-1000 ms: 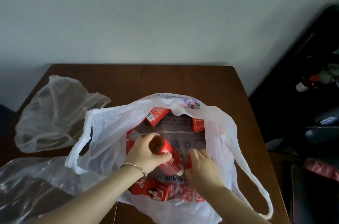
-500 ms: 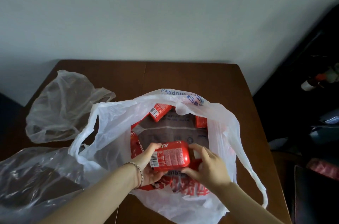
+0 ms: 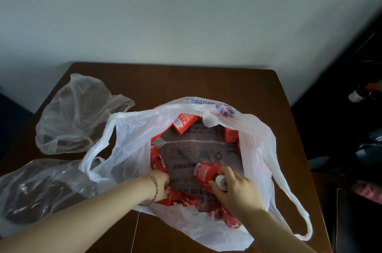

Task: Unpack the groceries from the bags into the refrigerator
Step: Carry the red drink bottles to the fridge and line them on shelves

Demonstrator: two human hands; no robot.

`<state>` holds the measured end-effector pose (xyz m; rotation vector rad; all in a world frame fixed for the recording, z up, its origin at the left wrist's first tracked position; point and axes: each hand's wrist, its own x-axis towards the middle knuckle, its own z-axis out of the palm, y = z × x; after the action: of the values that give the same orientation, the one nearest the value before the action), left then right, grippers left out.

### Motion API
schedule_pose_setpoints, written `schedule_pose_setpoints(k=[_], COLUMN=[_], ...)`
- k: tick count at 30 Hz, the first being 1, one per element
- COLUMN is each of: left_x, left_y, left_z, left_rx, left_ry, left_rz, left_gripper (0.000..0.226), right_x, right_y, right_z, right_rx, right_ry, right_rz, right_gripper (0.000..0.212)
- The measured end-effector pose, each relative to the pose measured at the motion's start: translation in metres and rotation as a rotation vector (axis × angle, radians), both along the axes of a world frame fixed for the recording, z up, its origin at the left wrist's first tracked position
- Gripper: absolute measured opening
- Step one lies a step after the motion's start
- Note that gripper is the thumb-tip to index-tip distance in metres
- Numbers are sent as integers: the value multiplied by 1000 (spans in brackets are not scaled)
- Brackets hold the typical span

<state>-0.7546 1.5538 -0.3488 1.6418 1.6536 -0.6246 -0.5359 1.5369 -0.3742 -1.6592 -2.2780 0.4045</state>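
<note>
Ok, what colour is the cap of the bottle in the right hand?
White cap on a red bottle, seen clearest in the head view.

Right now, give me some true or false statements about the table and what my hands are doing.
1. The right hand grips a red bottle with a white cap. True.
2. The white shopping bag sits on the floor. False: it sits on the brown table.
3. The left hand is inside the white shopping bag. True.
4. The bag holds only green items. False: red cartons lie along its inner edges.
5. A clear plastic bag lies on the table, left of the white one. True.
</note>
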Motion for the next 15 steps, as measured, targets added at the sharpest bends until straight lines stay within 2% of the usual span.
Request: schedule_pose_setpoints(k=[3,5,7,9,12,15], left_x=[-6,-6,-7,-6,-4,0], left_y=[-9,-10,-10,-11,-16,-18], left_z=[-14,-21,-26,-30,-32,-27], left_rx=[-28,-4,10,36,21,-36], left_ry=[111,151,212,271,318,224], left_rz=[-183,-351,-487,-551,-493,-247], left_gripper=[39,54,66,65,51,45], right_x=[-12,-18,-21,-17,-15,-16], right_y=[5,10,13,16,18,15], right_z=[3,2,5,2,4,6], right_rx=[-112,-28,-71,-108,-98,-117], right_ry=[-154,-160,-169,-119,-108,-73], right_rz=[-61,-101,-85,-94,-93,-76], right_gripper=[33,35,37,44,44,38])
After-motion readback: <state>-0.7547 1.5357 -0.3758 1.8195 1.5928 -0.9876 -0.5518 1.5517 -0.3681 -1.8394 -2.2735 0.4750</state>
